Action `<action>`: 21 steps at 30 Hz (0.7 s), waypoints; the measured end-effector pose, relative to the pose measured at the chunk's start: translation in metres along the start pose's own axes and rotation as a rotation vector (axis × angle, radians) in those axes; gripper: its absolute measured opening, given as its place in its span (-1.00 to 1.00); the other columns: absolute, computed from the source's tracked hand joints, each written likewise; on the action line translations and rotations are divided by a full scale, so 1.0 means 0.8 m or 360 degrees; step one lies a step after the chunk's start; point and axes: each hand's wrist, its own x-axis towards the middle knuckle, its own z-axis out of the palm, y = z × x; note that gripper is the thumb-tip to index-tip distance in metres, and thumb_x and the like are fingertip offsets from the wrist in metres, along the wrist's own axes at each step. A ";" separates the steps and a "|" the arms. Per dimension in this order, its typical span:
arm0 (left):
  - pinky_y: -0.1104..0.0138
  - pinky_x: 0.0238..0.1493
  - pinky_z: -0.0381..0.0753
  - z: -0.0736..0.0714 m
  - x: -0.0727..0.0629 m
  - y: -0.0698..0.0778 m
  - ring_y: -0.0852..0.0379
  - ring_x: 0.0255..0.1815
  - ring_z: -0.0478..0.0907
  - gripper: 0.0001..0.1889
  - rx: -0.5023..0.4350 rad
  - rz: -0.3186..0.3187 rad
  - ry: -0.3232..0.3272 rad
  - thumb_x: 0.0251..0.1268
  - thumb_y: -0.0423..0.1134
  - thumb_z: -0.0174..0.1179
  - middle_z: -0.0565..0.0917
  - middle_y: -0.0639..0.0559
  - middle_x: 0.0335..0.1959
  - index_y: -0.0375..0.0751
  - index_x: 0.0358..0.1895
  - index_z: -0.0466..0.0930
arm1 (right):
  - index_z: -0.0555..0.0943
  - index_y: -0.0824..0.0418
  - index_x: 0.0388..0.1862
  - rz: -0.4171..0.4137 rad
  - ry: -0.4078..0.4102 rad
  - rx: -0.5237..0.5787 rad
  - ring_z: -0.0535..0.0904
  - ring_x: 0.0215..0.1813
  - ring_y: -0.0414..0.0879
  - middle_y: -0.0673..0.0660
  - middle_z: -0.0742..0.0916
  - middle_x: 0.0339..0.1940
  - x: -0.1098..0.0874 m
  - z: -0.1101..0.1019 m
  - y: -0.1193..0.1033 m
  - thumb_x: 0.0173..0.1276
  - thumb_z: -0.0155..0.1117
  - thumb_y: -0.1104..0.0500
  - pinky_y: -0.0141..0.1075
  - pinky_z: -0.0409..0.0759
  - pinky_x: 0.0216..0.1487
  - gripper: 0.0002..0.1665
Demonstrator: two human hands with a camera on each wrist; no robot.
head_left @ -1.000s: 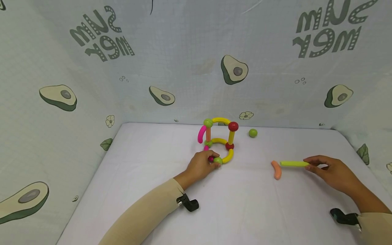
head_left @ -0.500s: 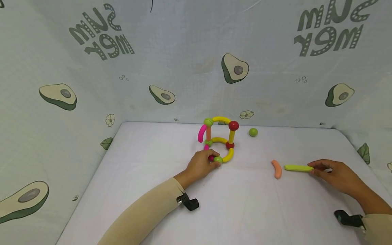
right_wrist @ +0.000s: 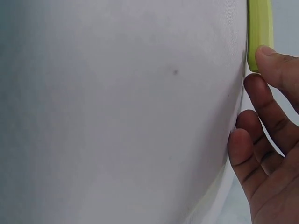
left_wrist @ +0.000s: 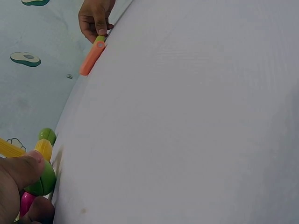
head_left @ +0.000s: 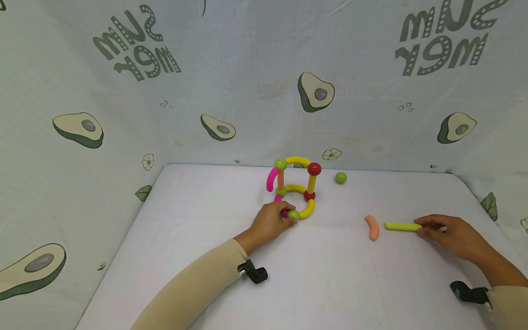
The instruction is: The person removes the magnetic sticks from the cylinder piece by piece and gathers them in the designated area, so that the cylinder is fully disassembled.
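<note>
In the head view, a standing frame of toy rods and balls has a red ball (head_left: pixel 314 168) at its top right corner. A yellow curved rod (head_left: pixel 298 160) joins it to a green ball (head_left: pixel 280 164), from which a pink curved rod (head_left: pixel 271 179) hangs. My left hand (head_left: pixel 270 222) holds the frame's low front corner, thumb and fingers about a green ball (head_left: pixel 294 215). Off to the right, my right hand (head_left: pixel 451 236) pinches one end of a yellow-green straight rod (head_left: pixel 400 226) between thumb and fingers. Whether that rod touches the table, I cannot tell.
An orange curved rod (head_left: pixel 372 228) lies just left of the yellow-green rod. Behind it, a loose green ball (head_left: pixel 340 178) rests near the table's back edge. A white cloth (head_left: pixel 330 284) covers the table, and a printed curtain (head_left: pixel 255 91) rises behind.
My right hand has shifted a little right and nearer to me with the yellow-green rod, widening its gap from the orange rod. My left hand and the frame stay put.
</note>
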 end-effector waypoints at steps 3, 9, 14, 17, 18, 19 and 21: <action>0.47 -0.32 0.51 0.000 0.000 0.000 0.26 -0.35 0.46 -0.65 0.0002 0.0004 0.0003 0.21 -0.17 0.52 0.61 0.23 -0.35 -0.06 0.06 0.76 | 0.69 0.34 0.09 -0.0013 0.0003 0.0002 0.55 -0.14 -0.02 0.16 0.74 -0.17 0.001 0.001 0.001 0.45 0.39 0.04 -0.35 0.45 -0.35 -0.58; 0.47 -0.32 0.51 0.001 0.001 -0.003 0.27 -0.35 0.46 -0.65 0.0009 -0.0002 0.0006 0.20 -0.16 0.52 0.62 0.24 -0.34 -0.05 0.06 0.76 | 0.67 0.35 0.11 -0.0031 0.0011 0.0016 0.48 -0.21 -0.29 0.14 0.73 -0.17 0.003 0.003 0.004 0.44 0.40 0.06 -0.38 0.45 -0.36 -0.57; 0.47 -0.32 0.51 0.001 0.002 -0.004 0.28 -0.36 0.46 -0.64 -0.0001 -0.0007 -0.0011 0.22 -0.16 0.52 0.62 0.23 -0.33 -0.05 0.08 0.76 | 0.66 0.35 0.14 -0.0051 0.0063 0.0023 0.46 -0.19 -0.27 0.20 0.71 -0.13 0.004 0.004 -0.006 0.42 0.43 0.02 -0.36 0.46 -0.35 -0.50; 0.47 -0.32 0.51 -0.001 0.002 -0.004 0.28 -0.36 0.46 -0.63 -0.0005 -0.0010 -0.0028 0.23 -0.15 0.51 0.62 0.23 -0.32 -0.05 0.10 0.75 | 0.66 0.36 0.13 -0.0086 0.0125 0.0013 0.53 -0.15 -0.03 0.25 0.71 -0.12 0.008 0.006 -0.021 0.39 0.45 0.02 -0.30 0.49 -0.34 -0.50; 0.47 -0.32 0.51 -0.001 0.002 -0.004 0.28 -0.36 0.46 -0.63 -0.0007 -0.0009 -0.0035 0.23 -0.15 0.51 0.61 0.22 -0.32 -0.05 0.11 0.75 | 0.66 0.37 0.12 -0.0099 0.0141 0.0012 0.54 -0.14 0.05 0.27 0.71 -0.11 0.010 0.007 -0.028 0.39 0.45 0.03 -0.28 0.50 -0.32 -0.50; 0.47 -0.32 0.51 -0.002 0.002 -0.004 0.27 -0.35 0.46 -0.62 -0.0010 -0.0009 -0.0041 0.23 -0.15 0.51 0.61 0.22 -0.32 -0.05 0.11 0.75 | 0.66 0.38 0.12 -0.0111 0.0157 0.0014 0.55 -0.12 0.11 0.29 0.71 -0.10 0.012 0.007 -0.035 0.39 0.45 0.04 -0.26 0.51 -0.31 -0.51; 0.47 -0.31 0.51 -0.003 0.001 -0.004 0.27 -0.33 0.46 -0.61 -0.0016 -0.0002 -0.0052 0.24 -0.15 0.50 0.62 0.22 -0.30 -0.05 0.13 0.74 | 0.65 0.39 0.12 -0.0135 0.0183 0.0034 0.55 -0.10 0.18 0.30 0.72 -0.08 0.016 0.009 -0.053 0.40 0.45 0.07 -0.24 0.53 -0.29 -0.52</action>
